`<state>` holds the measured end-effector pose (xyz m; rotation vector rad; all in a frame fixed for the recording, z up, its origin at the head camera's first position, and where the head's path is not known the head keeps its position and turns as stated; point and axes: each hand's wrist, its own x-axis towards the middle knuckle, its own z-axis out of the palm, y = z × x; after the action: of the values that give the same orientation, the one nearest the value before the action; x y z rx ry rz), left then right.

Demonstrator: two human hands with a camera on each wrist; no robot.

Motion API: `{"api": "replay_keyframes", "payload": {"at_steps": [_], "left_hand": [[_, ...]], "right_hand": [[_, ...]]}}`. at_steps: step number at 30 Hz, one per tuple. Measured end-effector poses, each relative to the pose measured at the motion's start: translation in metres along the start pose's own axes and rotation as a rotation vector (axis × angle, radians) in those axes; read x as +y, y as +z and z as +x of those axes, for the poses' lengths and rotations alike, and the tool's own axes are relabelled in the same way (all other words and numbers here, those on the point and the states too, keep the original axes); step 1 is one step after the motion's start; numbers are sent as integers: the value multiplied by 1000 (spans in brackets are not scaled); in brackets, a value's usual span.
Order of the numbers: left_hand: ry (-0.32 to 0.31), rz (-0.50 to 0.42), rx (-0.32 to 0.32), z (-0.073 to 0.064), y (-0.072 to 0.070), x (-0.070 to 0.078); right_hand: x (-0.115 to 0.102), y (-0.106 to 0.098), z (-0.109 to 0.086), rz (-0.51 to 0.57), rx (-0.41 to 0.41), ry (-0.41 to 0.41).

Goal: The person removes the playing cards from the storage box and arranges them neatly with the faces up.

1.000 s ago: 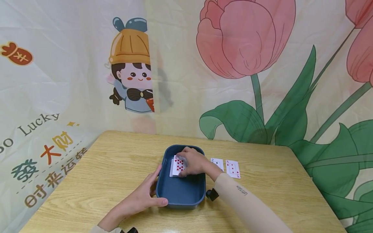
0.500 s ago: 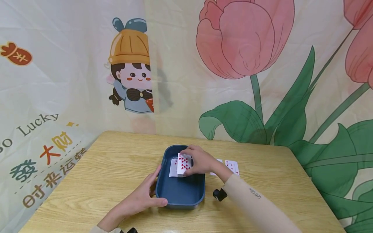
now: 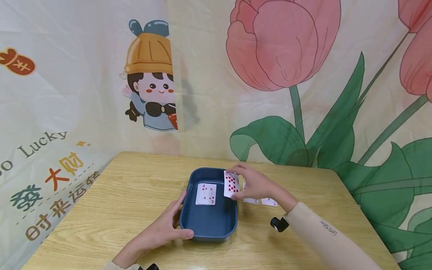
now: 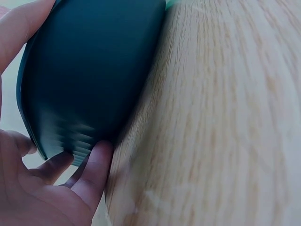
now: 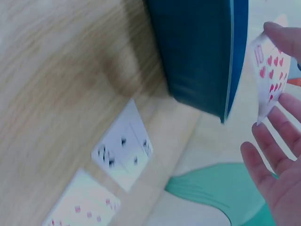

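My right hand [image 3: 255,183] pinches a ten of hearts playing card [image 3: 231,184] by its edges, thumb at one end and a finger at the other. The card is held up over the right rim of a dark blue plastic tray [image 3: 209,223]. A four of diamonds [image 3: 206,194] lies face up inside the tray, apparently on top of other cards. At the tray's left side, my left hand [image 3: 164,227] holds it, thumb at the near left corner; the left wrist view shows fingertips [image 4: 100,153] against the outer wall.
To the right of the tray, a black two [image 3: 251,200] and a three of diamonds [image 3: 270,202] lie face up on the wooden table [image 3: 141,176], partly behind my right hand. A printed cloth [image 3: 202,93] hangs behind the table.
The ten of hearts has been lifted off the pile and carried rightward to the tray's right rim, uncovering the four of diamonds. My left hand stays on the tray.
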<state>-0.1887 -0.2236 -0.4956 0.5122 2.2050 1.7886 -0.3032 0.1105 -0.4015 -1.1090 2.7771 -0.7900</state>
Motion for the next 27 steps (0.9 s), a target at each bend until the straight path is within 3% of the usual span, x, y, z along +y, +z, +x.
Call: {"api": "replay_keyframes", "payload": {"at_steps": [10, 27], "left_hand": [[-10, -2, 2, -1, 0, 2], [-15, -7, 0, 0, 0, 1]], "right_hand": [[19, -27, -21, -66, 14, -32], [100, -52, -85, -225, -13, 133]]}}
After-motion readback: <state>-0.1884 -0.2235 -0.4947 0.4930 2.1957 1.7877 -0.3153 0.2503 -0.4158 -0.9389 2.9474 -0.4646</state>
